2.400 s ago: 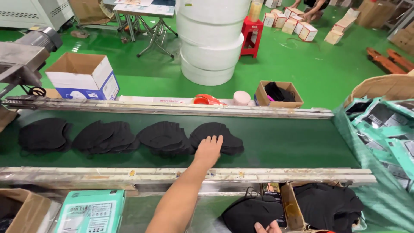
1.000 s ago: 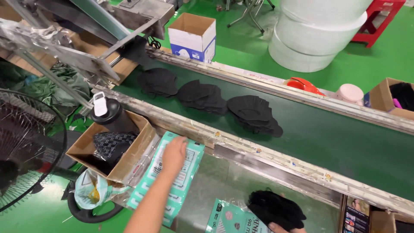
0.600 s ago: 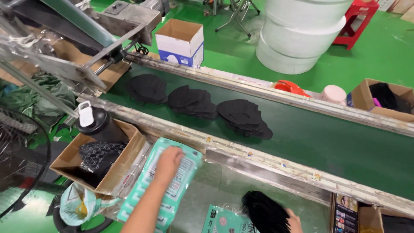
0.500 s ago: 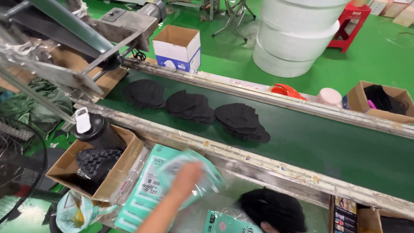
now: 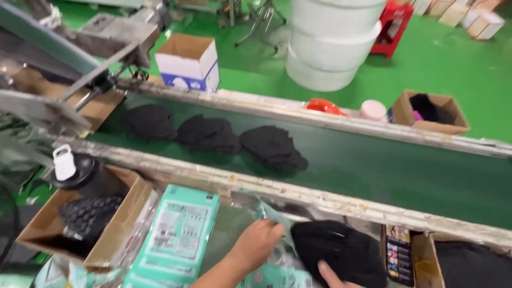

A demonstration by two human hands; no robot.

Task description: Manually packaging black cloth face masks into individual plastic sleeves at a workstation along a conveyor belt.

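Left hand (image 5: 260,246) closed on a clear plastic bag (image 5: 269,218), pinching its edge, at the near side of the tabletop (image 5: 229,229). Right hand (image 5: 332,274) mostly out of frame; fingers touch a stack of black masks (image 5: 338,250); grip cannot be told. Teal packets (image 5: 178,237) lie left of the bag. Three black mask piles (image 5: 213,133) sit on the conveyor belt (image 5: 400,170) beyond.

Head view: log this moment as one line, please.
left hand: pinching clear bag | right hand: on black mask stack | conveyor belt: three black stacks
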